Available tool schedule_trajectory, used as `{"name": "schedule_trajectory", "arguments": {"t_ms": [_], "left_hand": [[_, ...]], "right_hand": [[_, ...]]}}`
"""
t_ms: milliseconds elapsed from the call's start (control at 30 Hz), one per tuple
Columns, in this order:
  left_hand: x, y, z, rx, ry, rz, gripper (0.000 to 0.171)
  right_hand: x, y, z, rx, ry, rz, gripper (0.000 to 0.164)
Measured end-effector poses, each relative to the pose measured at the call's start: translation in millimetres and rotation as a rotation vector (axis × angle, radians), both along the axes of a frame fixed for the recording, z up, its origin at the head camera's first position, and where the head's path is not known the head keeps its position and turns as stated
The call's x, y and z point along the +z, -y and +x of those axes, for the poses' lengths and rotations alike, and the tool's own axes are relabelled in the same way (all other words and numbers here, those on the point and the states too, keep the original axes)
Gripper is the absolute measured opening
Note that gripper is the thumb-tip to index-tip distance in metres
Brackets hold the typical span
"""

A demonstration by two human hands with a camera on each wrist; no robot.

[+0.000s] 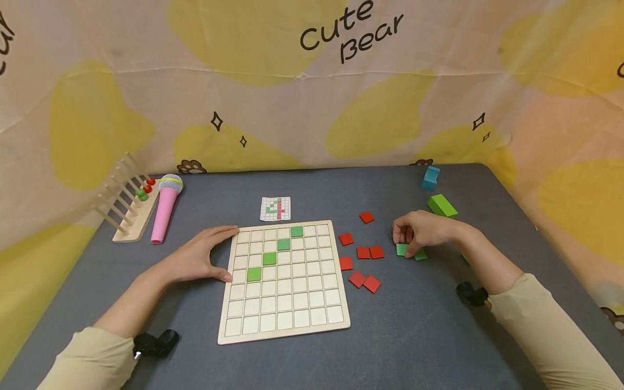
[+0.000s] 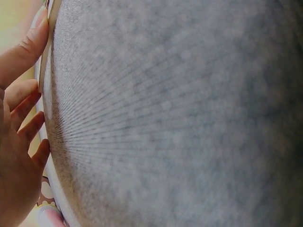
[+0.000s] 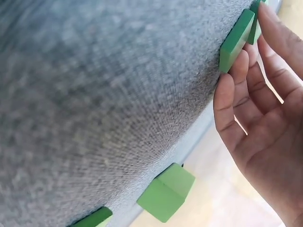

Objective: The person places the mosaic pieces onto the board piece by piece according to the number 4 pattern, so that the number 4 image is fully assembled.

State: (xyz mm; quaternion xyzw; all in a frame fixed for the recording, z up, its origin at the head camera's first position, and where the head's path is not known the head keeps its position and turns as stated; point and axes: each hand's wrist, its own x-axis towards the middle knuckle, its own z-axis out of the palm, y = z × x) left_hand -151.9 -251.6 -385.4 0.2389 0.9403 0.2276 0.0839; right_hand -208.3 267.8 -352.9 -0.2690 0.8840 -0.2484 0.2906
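A square wooden grid board (image 1: 292, 319) lies in the middle of the table, with several green tiles in a diagonal line across its upper cells. My left hand (image 1: 190, 259) is spread at the board's left side, index fingertip at the upper corner and thumb on the edge. Right of the board, my right hand (image 1: 428, 233) pinches a green tile (image 1: 401, 249) between thumb and fingers, low over the table. Another green tile (image 3: 236, 40) lies right beside those fingertips. Several red tiles (image 1: 363, 253) are scattered between the board and the right hand.
A small card (image 1: 268, 209) printed with a green and red 4 lies behind the board. At the left are a pink toy microphone (image 1: 164, 214) and a wooden peg rack (image 1: 129, 232) with beads. A green block (image 1: 442, 206) and a blue block (image 1: 430, 177) sit back right.
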Motion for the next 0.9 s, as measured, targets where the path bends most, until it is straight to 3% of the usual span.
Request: {"name": "schedule_trajectory", "arguments": {"t_ms": [600, 900], "left_hand": [[-2.5, 0, -1.3, -0.010, -0.021, -0.001, 0.105], [-1.6, 0, -0.4, -0.006, -0.022, 0.001, 0.105]], "right_hand": [[5.1, 9, 0.4, -0.025, -0.025, -0.046, 0.010], [10.5, 20, 4.5, -0.051, -0.116, -0.091, 0.011]]}}
